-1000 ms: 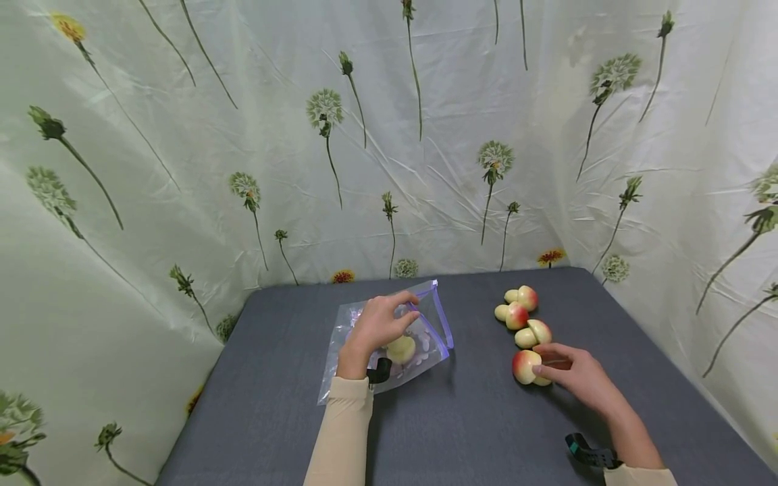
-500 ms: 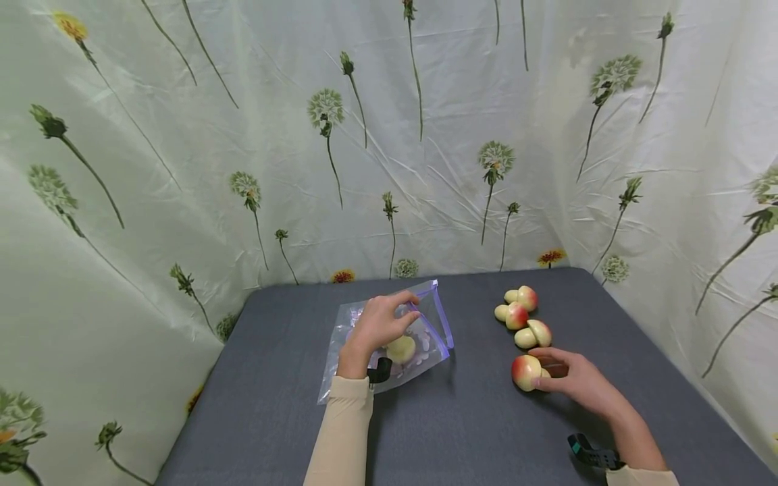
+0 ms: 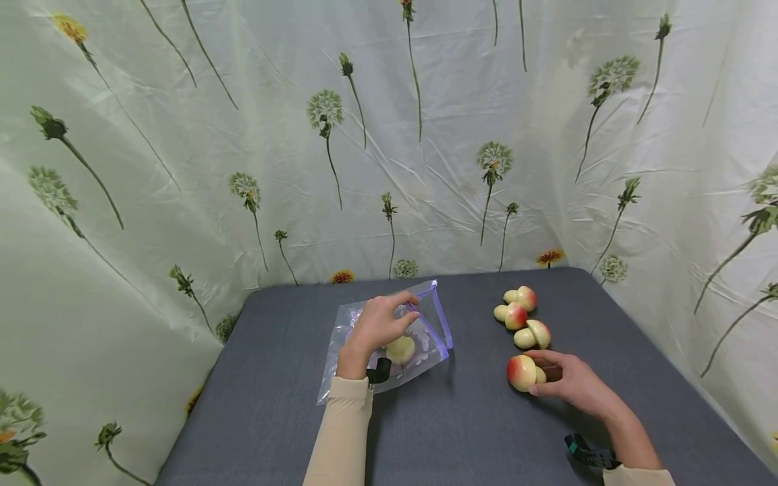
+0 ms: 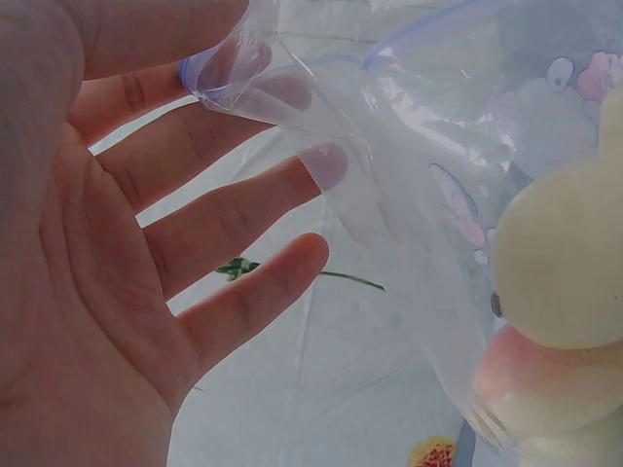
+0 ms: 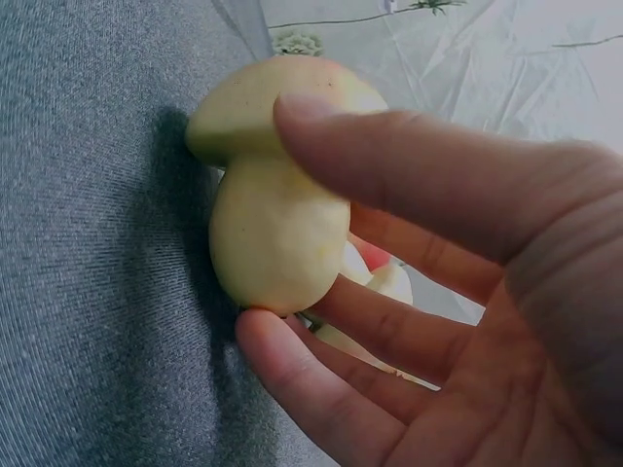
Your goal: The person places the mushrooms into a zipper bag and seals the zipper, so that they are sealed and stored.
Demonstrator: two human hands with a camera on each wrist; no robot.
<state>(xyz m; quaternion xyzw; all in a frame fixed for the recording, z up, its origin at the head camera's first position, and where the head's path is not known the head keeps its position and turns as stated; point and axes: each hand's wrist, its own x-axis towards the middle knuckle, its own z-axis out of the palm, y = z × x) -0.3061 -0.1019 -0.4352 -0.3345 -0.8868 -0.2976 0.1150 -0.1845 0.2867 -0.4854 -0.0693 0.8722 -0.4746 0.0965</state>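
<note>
My left hand (image 3: 378, 329) pinches the rim of a clear zip bag (image 3: 342, 344) between thumb and index finger; its other fingers are spread in the left wrist view. The bag's mouth, edged with a purple strip (image 3: 443, 317), stands open to the right. Inside the bag is a cream toy mushroom (image 4: 560, 253) with a pinkish patch. At the right, my right hand (image 3: 580, 386) grips another toy mushroom (image 5: 277, 238), its red-and-cream cap facing left. The thumb lies across the cap, and fingers curl around the stem. It is at or just above the tabletop; I cannot tell which.
Three more toy mushrooms, a far one (image 3: 526, 297), a middle one (image 3: 516, 315) and a near one (image 3: 539, 333), lie in a row beyond my right hand. The dark grey table (image 3: 450, 432) meets a curtain (image 3: 450, 169) printed with dandelions at the back and sides.
My right hand has closed around the nearest toy mushroom, which has turned a little and shifted slightly left. The left hand and the bag have stayed in place.
</note>
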